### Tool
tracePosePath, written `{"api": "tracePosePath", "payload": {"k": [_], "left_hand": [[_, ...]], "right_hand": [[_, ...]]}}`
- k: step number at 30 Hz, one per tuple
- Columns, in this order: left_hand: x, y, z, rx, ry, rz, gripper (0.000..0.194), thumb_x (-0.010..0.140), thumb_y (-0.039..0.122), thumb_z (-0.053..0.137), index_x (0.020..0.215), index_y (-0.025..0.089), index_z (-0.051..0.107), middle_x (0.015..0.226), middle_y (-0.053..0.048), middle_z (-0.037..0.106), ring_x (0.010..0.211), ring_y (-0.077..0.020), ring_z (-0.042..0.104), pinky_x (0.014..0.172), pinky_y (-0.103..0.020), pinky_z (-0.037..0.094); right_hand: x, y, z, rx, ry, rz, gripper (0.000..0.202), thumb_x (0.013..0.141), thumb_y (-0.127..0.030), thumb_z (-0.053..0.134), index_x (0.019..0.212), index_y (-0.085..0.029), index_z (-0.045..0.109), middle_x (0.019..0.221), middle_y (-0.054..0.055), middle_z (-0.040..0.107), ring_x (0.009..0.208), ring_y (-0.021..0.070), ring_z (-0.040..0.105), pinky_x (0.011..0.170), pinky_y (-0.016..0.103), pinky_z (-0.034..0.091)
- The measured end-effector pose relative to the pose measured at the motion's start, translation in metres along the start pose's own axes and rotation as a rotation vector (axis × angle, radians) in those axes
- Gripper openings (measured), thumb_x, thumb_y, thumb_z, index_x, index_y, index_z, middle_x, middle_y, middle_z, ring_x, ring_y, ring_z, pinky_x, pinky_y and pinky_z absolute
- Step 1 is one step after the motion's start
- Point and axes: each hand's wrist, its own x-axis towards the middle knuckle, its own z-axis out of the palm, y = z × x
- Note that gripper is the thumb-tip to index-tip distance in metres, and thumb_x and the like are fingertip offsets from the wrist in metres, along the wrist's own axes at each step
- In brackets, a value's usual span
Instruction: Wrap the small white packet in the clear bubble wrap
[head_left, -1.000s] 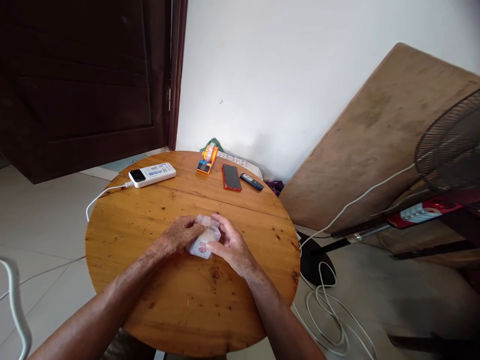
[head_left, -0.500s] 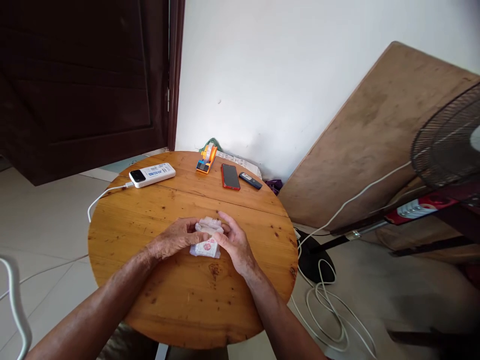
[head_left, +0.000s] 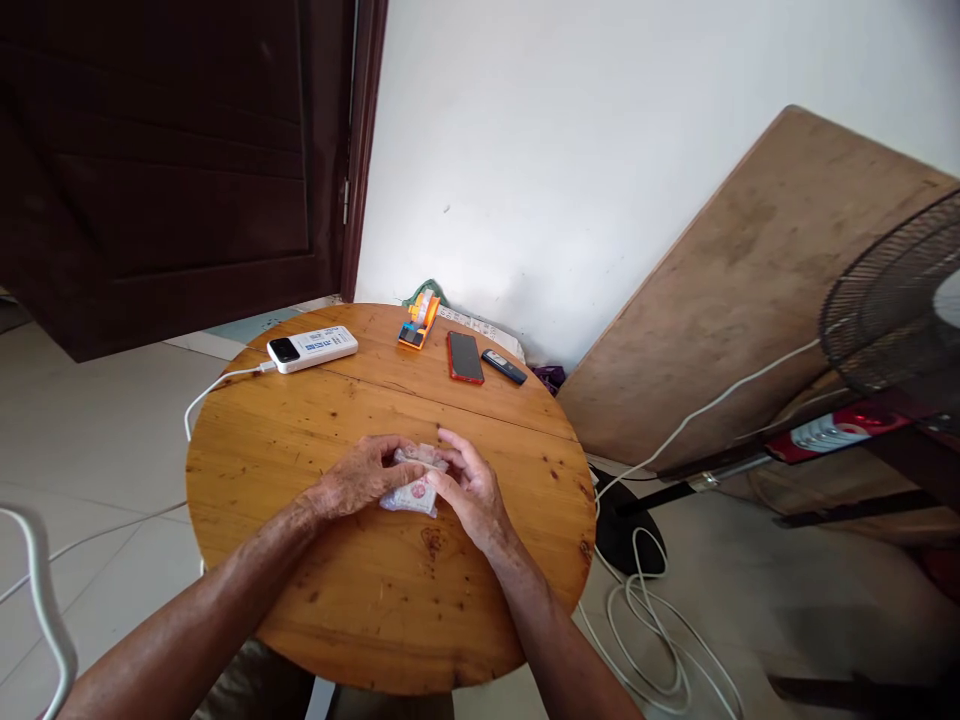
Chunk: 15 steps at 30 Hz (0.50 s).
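A small crumpled clear plastic packet with red print lies on the middle of a round wooden table. My left hand grips its left side and top edge. My right hand pinches its right side with thumb and fingers. Both hands meet over the packet and hide most of it.
At the table's far side lie a white power bank with a white cable, an orange tape dispenser, a red-cased phone and a small dark device. A fan, a leaning wooden board and coiled cable are to the right.
The packet has been pressed flatter and folded down between both hands; my fingers have closed further over its top. The view has shifted slightly.
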Motion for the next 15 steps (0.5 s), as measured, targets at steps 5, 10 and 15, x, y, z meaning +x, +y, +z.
{"api": "tracePosePath", "payload": {"k": [5,10,15], "left_hand": [[-0.002,0.005,0.000,-0.064,-0.051,0.027,0.046,0.078,0.049,0.068,0.110,0.016,0.069,0.100,-0.005,0.072,0.086,-0.0194,0.064,0.070,-0.025,0.046],[0.002,0.000,-0.003,0.035,-0.039,0.042,0.060,0.072,0.043,0.073,0.124,0.014,0.060,0.104,-0.007,0.068,0.091,-0.0211,0.061,0.072,-0.027,0.046],[0.005,-0.008,-0.002,-0.036,-0.004,0.007,0.082,0.071,0.041,0.074,0.141,0.015,0.043,0.103,-0.006,0.065,0.091,-0.0197,0.059,0.074,-0.028,0.045]], "right_hand": [[-0.001,0.002,0.002,-0.057,0.017,-0.018,0.056,0.079,-0.035,0.067,0.130,-0.019,0.053,0.110,0.010,0.071,0.096,0.0227,0.068,0.085,0.036,0.053],[-0.004,0.000,0.005,-0.175,0.076,-0.076,0.048,0.085,-0.037,0.061,0.129,-0.018,0.055,0.109,0.011,0.072,0.097,0.0231,0.068,0.082,0.035,0.055],[-0.008,-0.004,0.009,-0.256,0.117,-0.169,0.043,0.088,-0.035,0.058,0.128,-0.020,0.055,0.109,0.010,0.073,0.093,0.0223,0.069,0.080,0.034,0.054]]}}
